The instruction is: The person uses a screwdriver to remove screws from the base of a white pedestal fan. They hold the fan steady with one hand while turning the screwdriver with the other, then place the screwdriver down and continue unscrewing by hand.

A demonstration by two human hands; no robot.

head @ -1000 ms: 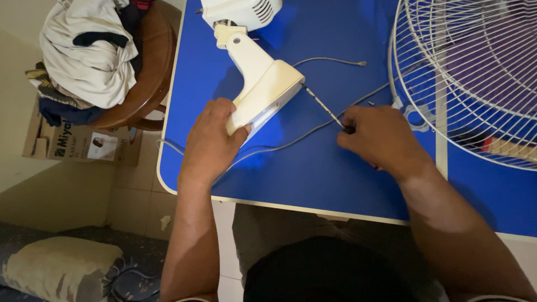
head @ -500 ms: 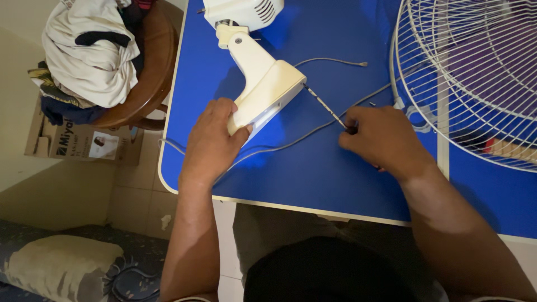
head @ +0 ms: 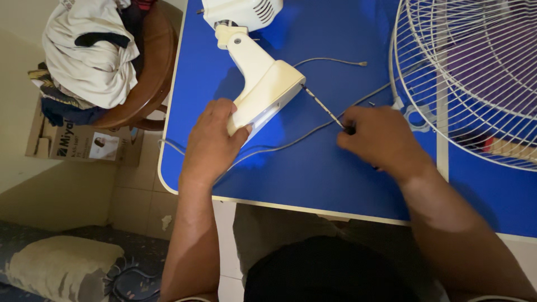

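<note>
The likeliest slip lay at the thin metal rod (head: 323, 104), which ran from the lower end of the cream fan neck (head: 263, 89) toward four o'clock into the right hand (head: 376, 140): it looked slender enough to bend, or to skid off its seat in the housing, if the push came off its line. The grey cable (head: 296, 138) passed under that rod across the blue desk (head: 313, 179), and a slip might have snagged or nicked it. The neck lay unclamped, steadied only by the left hand (head: 211, 142), so a hard shove could have turned it toward the motor housing (head: 241, 12) at twelve o'clock. The white wire fan guard (head: 475, 67) sat close at the right hand's two o'clock, where knuckles could have caught it. The left arm came up from six o'clock, wrist straight, its grip wrapped over the neck's lower edge with the thumb pressed on the pale face. The right forearm came in from five o'clock, hand arched, its grip pinched on the rod's near end; whether that end carried a handle could not be told, since the fingers hid it. A loose wire (head: 330, 60) lay at one o'clock of the neck, apart from both hands.
</note>
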